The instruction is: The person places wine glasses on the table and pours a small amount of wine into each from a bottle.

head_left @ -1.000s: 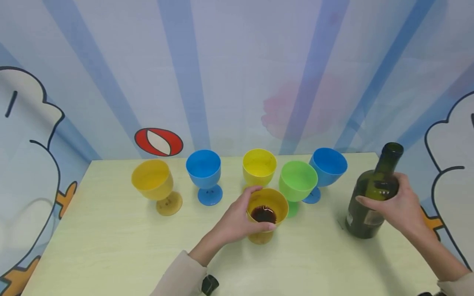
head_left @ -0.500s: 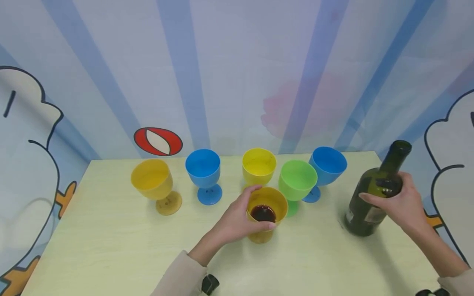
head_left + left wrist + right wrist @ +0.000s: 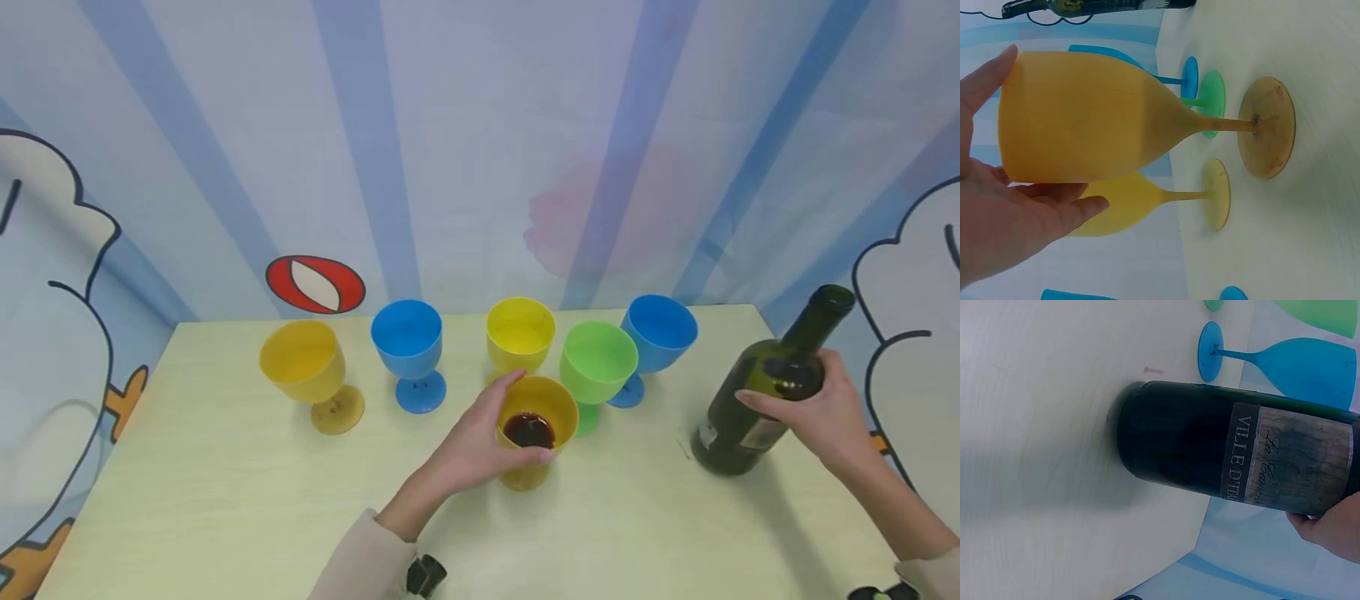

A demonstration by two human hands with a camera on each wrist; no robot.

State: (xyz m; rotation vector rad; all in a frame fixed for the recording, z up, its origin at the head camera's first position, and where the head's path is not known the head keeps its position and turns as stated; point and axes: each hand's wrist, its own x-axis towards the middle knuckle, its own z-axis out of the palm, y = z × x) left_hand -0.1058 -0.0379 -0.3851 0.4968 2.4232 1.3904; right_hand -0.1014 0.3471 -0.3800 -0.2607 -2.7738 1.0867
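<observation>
My left hand [image 3: 474,448] grips an orange-yellow goblet [image 3: 1079,119] near its rim, thumb on the near side and fingers round the far side. Dark red liquid [image 3: 529,430] lies in its bowl, and its foot stands on the table [image 3: 247,508]. At the right, my right hand [image 3: 813,417] holds a dark green wine bottle [image 3: 742,412] round its upper body. The bottle leans to the right, its neck uncorked. Its label [image 3: 1291,459] shows in the right wrist view. Whether the whole base touches the table, I cannot tell.
Behind the held goblet stand a yellow goblet [image 3: 521,333], a green goblet [image 3: 598,358] and a blue goblet [image 3: 660,329]. Further left are another blue goblet [image 3: 407,333] and an orange goblet [image 3: 303,362]. A striped cloth backdrop [image 3: 480,167] rises at the table's back edge.
The bottle's neck has tipped further right, along with my right hand. My left hand stays on the goblet. The whole head view has shifted slightly.
</observation>
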